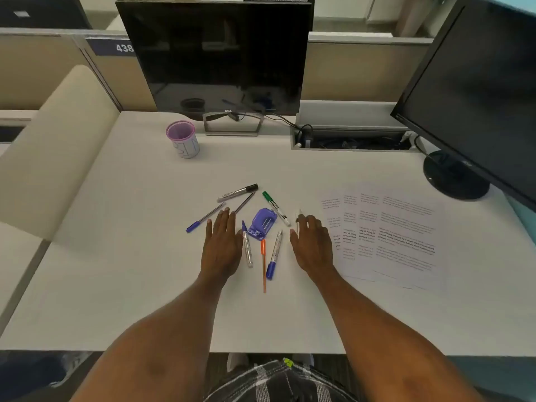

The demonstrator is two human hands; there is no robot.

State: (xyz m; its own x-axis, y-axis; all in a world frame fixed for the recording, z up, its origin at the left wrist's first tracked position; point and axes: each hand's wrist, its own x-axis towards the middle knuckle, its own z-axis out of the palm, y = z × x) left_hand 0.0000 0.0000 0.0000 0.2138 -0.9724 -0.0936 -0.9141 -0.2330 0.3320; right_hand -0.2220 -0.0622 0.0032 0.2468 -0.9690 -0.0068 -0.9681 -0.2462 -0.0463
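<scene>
L hand (222, 245) & R hand (311, 245) both lie flat on the desk (145, 285), palms down, fingers straight, well apart, gripping nothing. They bracket the pen scatter mid-desk, so I read this as set-up to gather the pens, prob. for the purple cup (183, 139) standing upright at far left. That's my guess only.

Silver marker (247, 248) lies just beside L hand's thumb side; touching or not, I can't tell. Its long axis runs near–far, blue tip pointing away from the wearer. Orange pen (263, 268) is approx parallel, cap end far. Blue-cap marker (274, 255) is just beside it, cap toward the wearer. Blue desk tool (262, 223), a stapler I think, sits between the hands just beyond those three.

Green marker (276, 208) runs diagonal, green cap far-left, other end near R fingertips. A thin clear pen (298, 220) is at R fingertips, partly hidden. Beyond L fingertips, dark pen (244, 203) & blue-cap pen (205, 217) both slant near-left to far-right. Black marker (237, 192) is farthest, cap to the right. Printed sheets (391, 236) fan out right of R hand.
</scene>
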